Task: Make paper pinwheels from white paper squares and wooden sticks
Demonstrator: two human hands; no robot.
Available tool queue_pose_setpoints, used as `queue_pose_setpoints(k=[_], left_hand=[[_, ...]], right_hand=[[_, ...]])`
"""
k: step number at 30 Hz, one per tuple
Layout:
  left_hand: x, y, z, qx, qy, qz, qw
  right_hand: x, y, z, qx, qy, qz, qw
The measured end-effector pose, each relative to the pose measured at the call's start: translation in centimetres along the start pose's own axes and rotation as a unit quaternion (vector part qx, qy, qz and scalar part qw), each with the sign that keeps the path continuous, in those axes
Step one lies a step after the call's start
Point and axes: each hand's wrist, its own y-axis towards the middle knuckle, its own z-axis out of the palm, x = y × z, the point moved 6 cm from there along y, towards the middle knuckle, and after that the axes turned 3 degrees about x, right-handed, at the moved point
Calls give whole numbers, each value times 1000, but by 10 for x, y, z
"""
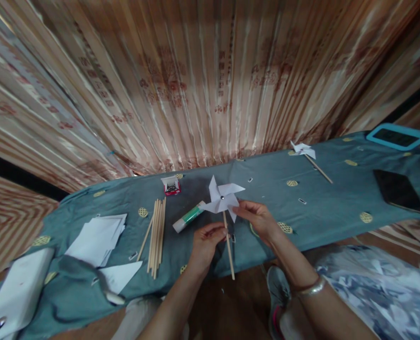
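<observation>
A white paper pinwheel point(221, 204) on a wooden stick, with a shiny pin at its centre, is held up in front of me over the table's near edge. My left hand point(207, 241) pinches the stick a little below the blades. My right hand point(258, 218) is at the right-hand blades, thumb and fingers closed on the paper. Just left of the pinwheel lies a glue stick point(189, 217) with a green label. Behind it stands a small open red box point(171, 185) of metal pins.
Wooden sticks point(157, 238), white paper sheets point(96, 238) and a white case point(18, 293) lie on the left of the cloth-covered table point(266, 174). At right are another pinwheel point(304, 149), a black phone or tablet point(399, 190) and a blue-framed device point(397, 136). Curtains hang behind.
</observation>
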Motion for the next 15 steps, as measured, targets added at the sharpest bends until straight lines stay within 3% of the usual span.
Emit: queue_pose_setpoints(k=[15], left_hand=[[3, 1, -1, -8, -24, -4, 1000]], right_hand=[[-12, 0, 15, 31, 29, 11, 999]])
